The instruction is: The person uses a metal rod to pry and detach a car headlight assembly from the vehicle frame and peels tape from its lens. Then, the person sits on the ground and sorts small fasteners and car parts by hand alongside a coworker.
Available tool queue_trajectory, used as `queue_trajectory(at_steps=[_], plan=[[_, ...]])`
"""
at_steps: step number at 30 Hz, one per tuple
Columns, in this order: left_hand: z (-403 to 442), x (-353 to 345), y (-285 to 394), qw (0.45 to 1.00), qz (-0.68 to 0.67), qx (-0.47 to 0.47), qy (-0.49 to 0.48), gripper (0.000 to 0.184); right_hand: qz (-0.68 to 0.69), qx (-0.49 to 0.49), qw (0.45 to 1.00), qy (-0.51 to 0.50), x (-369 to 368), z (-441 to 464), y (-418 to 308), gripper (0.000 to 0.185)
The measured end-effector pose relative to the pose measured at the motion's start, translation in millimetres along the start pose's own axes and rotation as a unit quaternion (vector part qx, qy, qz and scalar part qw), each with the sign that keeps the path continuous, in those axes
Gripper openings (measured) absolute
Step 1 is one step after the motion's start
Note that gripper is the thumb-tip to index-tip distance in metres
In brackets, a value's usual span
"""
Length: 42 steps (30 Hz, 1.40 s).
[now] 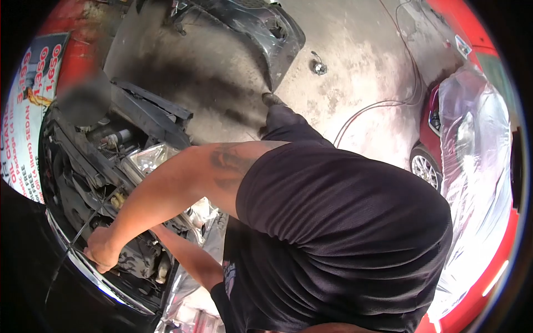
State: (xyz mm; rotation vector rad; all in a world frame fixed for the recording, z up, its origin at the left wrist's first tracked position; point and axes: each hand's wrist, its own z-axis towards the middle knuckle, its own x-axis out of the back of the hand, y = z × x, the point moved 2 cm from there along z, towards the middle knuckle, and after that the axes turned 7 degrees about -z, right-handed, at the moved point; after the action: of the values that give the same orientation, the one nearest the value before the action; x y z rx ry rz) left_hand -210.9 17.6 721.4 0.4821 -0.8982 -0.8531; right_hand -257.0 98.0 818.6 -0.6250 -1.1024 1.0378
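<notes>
One open engine bay with dark plastic and metal parts [130, 258], left of frame, bare right hand [102, 250] at its lower-left edge beside the curved chrome strip [102, 283], fingers bent, pinch unclear, left hand hidden behind right forearm [147, 202], grip indeterminable, scuffed black bumper cover [277, 47], upper centre.

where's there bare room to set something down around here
Widest is the floor between the black bumper and the hose, with one small object on it. There's a shadowed patch between bumper and black panel. The engine bay is crowded around the hand.
</notes>
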Motion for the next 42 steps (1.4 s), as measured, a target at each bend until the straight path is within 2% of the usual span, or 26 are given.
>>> queue_trajectory(at_steps=[19, 22, 24, 28, 30, 31, 33, 35, 36, 37, 38, 39, 40, 41, 42], plan=[[1.9, 9.4, 10.0, 1.0, 0.012, -0.021, -0.007, 0.048, 0.038, -0.025, 0.999, 0.027, -4.5, -15.4, -2.6, 0.053], [4.4, 8.1, 12.8, 1.0, 0.015, -0.02, -0.004, 0.049, 0.021, -0.006, 0.999, 0.03, 1.4, -28.9, -6.7, 0.054], [6.0, 7.6, 14.3, 1.0, 0.021, -0.017, -0.003, 0.05, 0.06, -0.002, 0.998, 0.008, 10.7, -40.3, -9.7, 0.054], [9.4, 6.1, 16.5, 0.999, 0.049, -0.015, 0.0, 0.051, 0.058, 0.043, 0.997, -0.011, -19.9, -23.6, -1.2, 0.054], [13.7, 2.5, 18.3, 0.998, 0.066, -0.016, 0.0, 0.052, 0.065, 0.087, 0.985, 0.136, -23.0, -35.6, 13.5, 0.053], [15.8, -1.0, 18.3, 0.997, 0.078, -0.013, -0.001, 0.052, 0.089, 0.092, 0.979, 0.156, -14.4, -53.2, 23.8, 0.05], [23.1, -8.0, 17.9, 0.994, 0.106, -0.01, 0.004, 0.053, 0.134, 0.019, 0.983, 0.123, 8.0, -92.6, 56.8, 0.046], [33.7, -13.1, 12.6, 0.99, 0.14, -0.009, 0.011, 0.054, 0.04, 0.142, 0.978, 0.15, -3.7, -122.0, 147.7, 0.045], [43.7, -12.8, -3.4, 0.985, 0.166, -0.046, 0.015, 0.059, 0.134, 0.024, 0.983, 0.123, 6.0, -158.2, 185.3, 0.044], [56.4, -9.2, -24.4, 0.985, 0.169, -0.042, 0.019, 0.063, 0.148, -0.094, 0.973, 0.149, 15.7, -209.0, 225.6, 0.046], [61.7, -7.8, -30.2, 0.973, 0.205, -0.099, 0.037, 0.062, 0.127, -0.135, 0.976, 0.116, 12.0, -247.6, 285.5, 0.047], [77.7, -0.2, -56.4, 0.971, 0.223, -0.08, 0.032, 0.059, 0.087, -0.187, 0.972, 0.115, 34.0, -302.2, 318.5, 0.042], [62.9, -9.2, -28.0, 0.977, 0.208, -0.035, 0.032, 0.056, 0.07, -0.298, 0.951, 0.04, 55.6, -358.6, 347.9, 0.035], [52.6, -18.7, -13.6, 0.99, 0.116, 0.067, 0.053, 0.055, 0.025, -0.313, 0.941, 0.126, 15.8, -405.3, 421.8, 0.034], [61.5, -17.1, -19.8, 0.982, 0.163, 0.071, 0.058, 0.053, 0.0, -0.359, 0.921, 0.15, 17.1, -468.5, 457.1, 0.036]])
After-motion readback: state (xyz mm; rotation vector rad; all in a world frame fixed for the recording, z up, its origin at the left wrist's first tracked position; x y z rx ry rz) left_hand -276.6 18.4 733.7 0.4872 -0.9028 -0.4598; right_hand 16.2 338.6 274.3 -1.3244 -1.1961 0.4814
